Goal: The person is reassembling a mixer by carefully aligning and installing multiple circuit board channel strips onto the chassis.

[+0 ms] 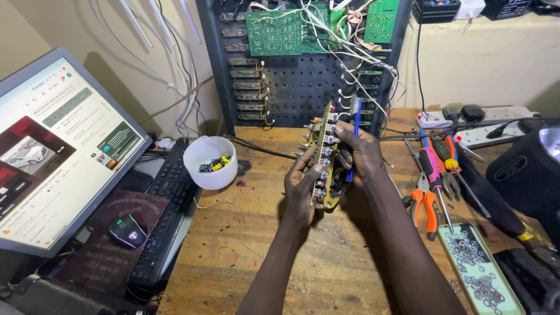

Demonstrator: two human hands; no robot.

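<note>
A narrow circuit board (pixel 322 153) with a row of silver knob shafts stands on edge above the wooden bench. My left hand (pixel 300 189) grips its lower end from the left. Around the upper right side of the board curls my right hand (pixel 360 153), which also holds a blue-handled tool (pixel 353 140) upright against the board's back. White wires run from the board's top to an open black chassis (pixel 303 81) behind.
A white bowl (pixel 209 161) of small parts sits left of the hands. Monitor (pixel 52 151), keyboard (pixel 166 204) and mouse (pixel 129 229) lie at the left. Pliers (pixel 423 204), screwdrivers (pixel 434 169), a tray of washers (pixel 478 268), power strips (pixel 484 119) and a black speaker (pixel 528 169) crowd the right.
</note>
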